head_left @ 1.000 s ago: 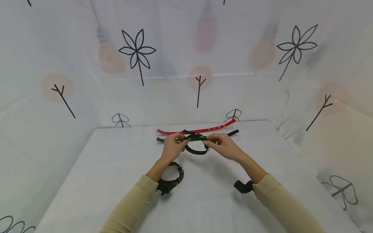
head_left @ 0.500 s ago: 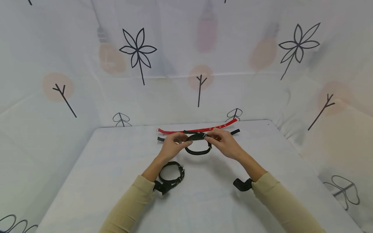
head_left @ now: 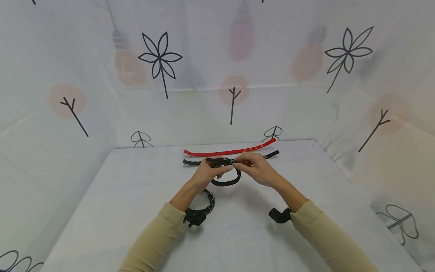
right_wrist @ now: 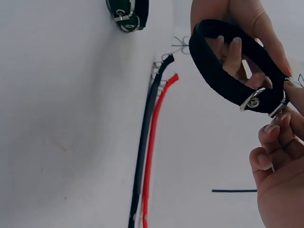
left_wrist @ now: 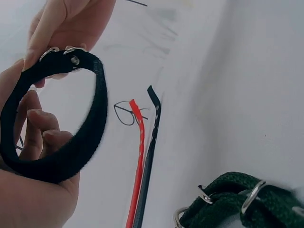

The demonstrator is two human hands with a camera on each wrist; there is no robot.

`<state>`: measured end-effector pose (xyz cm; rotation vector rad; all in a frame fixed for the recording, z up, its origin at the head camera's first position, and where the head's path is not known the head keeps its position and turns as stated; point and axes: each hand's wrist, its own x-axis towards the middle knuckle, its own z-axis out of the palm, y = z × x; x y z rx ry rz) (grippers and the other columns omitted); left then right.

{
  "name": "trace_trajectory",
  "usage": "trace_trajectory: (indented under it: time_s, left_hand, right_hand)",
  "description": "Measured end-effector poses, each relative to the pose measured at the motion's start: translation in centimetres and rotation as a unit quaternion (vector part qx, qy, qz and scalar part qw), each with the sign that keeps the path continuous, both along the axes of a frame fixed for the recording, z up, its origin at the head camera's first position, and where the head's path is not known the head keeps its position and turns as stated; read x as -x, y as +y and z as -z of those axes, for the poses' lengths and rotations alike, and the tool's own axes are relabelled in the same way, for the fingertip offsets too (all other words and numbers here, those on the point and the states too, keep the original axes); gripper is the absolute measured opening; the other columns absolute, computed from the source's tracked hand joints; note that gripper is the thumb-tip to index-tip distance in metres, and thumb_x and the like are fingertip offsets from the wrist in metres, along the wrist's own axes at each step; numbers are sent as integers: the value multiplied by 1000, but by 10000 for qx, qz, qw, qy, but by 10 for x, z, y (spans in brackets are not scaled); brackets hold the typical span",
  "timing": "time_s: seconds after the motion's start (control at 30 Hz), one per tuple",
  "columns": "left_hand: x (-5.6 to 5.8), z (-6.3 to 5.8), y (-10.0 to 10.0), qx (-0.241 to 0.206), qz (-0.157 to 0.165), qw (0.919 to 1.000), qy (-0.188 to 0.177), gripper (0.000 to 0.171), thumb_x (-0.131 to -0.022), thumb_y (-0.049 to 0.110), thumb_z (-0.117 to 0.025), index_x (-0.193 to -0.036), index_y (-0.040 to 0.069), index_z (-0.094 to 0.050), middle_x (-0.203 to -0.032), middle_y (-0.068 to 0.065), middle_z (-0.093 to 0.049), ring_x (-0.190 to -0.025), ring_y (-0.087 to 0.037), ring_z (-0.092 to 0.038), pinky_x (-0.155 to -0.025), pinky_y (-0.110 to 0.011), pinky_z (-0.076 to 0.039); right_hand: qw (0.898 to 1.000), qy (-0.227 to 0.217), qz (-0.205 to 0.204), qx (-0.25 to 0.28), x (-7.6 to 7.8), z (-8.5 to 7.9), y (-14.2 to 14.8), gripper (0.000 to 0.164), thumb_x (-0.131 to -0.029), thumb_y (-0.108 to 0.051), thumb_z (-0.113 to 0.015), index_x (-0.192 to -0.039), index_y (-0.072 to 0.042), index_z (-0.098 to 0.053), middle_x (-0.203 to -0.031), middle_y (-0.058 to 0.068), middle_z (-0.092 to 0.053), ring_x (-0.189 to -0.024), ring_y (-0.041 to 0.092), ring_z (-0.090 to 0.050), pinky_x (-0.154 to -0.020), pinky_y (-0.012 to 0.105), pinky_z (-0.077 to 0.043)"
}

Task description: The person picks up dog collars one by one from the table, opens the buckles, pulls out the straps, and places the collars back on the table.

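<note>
In the head view a black buckle collar (head_left: 225,183), closed into a loop, is held up over the table. My left hand (head_left: 205,173) grips its band from the left, thumb stretched toward the buckle. In the left wrist view some of that hand's fingers show through the loop of the collar (left_wrist: 100,102). My right hand (head_left: 261,170) pinches the collar at its buckle (right_wrist: 278,109); the right wrist view shows thumb and fingertips right at the metal. A metal D-ring (right_wrist: 251,100) sits beside the buckle. The strap's end is partly hidden behind fingers.
A red collar (head_left: 221,153) and a black collar (head_left: 191,163) lie stretched out along the table's far side. Another looped collar (head_left: 211,202) with metal rings lies near my left wrist. Black wrist cameras (head_left: 196,217) are strapped at both wrists. A patterned cloth stands behind.
The looped collar has shifted left and slightly down in the head view. My left thumb has moved closer to the buckle, and the right hand stays pinched there.
</note>
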<state>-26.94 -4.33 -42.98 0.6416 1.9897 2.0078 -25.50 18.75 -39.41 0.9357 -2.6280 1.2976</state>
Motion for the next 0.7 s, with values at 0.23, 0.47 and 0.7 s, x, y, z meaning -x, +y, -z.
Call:
trace_trajectory:
  time_s: [0.23,0.47,0.7]
  left_hand:
    - [0,-2,1,-59,-120,9997,-224,26,-88,26,-83,-110,12,-78,-80,3,-65,-67,-14,-41,-61,-29,-34]
    - [0,-3,-1,173,-251,9994,-136,25,-88,29,-84,-107,14,-80,-100,0,-76,-87,-14,-53,-65,-33,-35]
    - [2,-7,-7,-42,-565,9983,96,21,-90,23,-82,-108,13,-80,-95,1,-70,-82,-16,-48,-63,-30,-34]
  right_hand:
    - [9992,216,-250,-225,0,-3,0,8,-98,-17,-72,-104,-13,-75,-83,-5,-61,-77,17,-52,-68,30,-43]
    - [9989,343,-172,-281,1,-3,-3,11,-96,-21,-74,-104,-14,-76,-84,-8,-64,-78,17,-55,-69,32,-44]
    - [9984,423,-49,378,4,0,-2,6,-98,-18,-72,-103,-17,-76,-83,-5,-65,-71,19,-52,-62,29,-41]
